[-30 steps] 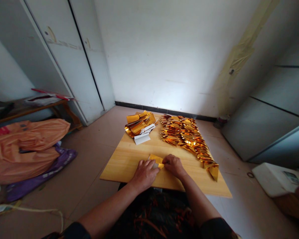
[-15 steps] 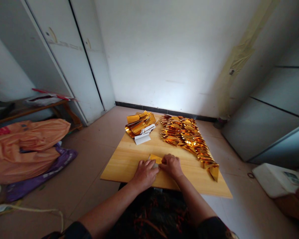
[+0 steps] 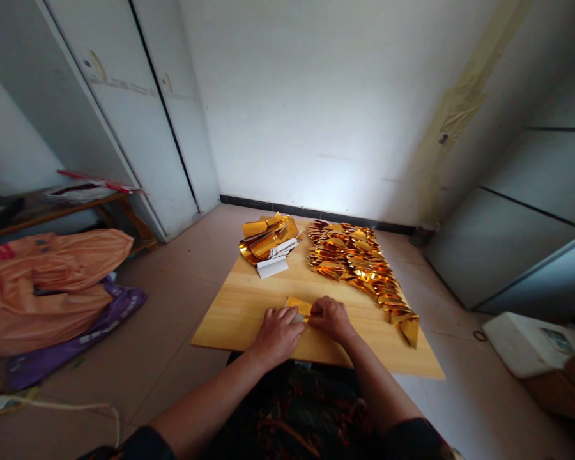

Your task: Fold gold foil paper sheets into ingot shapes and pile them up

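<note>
A small piece of gold foil paper [image 3: 296, 304] lies on the wooden board in front of me, partly covered by my fingers. My left hand [image 3: 278, 333] presses its bent fingers on the paper's left and near side, holding it against the board. My right hand [image 3: 331, 318] has its fingers pinched together at the paper's right side. How the paper is folded under the fingers cannot be made out. Beyond my hands is a loose pile of gold foil sheets [image 3: 263, 244] with white-backed pieces [image 3: 273, 266]. To the right, folded gold foil pieces [image 3: 359, 259] lie in overlapping rows.
The wooden board [image 3: 225, 319] is low, close to my lap. An orange bag [image 3: 76, 268] and a purple bag [image 3: 76, 351] lie on the floor at left, near a pale cord [image 3: 62, 404]. A white box [image 3: 527, 348] stands at right. Grey cabinets [image 3: 124, 128] and a wall flank the board.
My right hand has shifted very slightly to the right, with a little more gold showing between my hands. The left hand stays almost where it was, and the piles look the same.
</note>
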Available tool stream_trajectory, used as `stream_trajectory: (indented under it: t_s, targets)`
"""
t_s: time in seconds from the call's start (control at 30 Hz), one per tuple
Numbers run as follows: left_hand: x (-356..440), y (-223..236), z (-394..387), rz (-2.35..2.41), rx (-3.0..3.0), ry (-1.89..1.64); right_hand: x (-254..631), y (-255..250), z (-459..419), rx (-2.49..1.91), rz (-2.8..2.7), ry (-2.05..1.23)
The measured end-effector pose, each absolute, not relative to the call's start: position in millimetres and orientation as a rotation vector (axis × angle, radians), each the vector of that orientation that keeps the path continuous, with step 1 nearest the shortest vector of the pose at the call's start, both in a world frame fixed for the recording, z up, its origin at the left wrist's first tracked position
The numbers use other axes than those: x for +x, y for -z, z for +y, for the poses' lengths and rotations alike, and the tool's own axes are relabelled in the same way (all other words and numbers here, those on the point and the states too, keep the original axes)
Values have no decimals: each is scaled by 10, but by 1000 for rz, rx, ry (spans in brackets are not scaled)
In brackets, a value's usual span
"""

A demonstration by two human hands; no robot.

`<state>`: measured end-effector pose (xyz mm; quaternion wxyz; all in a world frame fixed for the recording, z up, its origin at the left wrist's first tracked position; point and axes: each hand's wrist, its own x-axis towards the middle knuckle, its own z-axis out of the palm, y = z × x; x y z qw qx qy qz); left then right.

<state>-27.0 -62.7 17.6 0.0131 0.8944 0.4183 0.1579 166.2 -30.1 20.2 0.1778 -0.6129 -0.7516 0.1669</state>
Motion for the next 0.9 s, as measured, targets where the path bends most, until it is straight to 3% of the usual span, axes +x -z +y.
stream_trajectory:
  t_s: [0.9]
  targets:
    - [-330,-53,-230,1360,2601,-800,1454,-263,-694,-1416,-2354,-217]
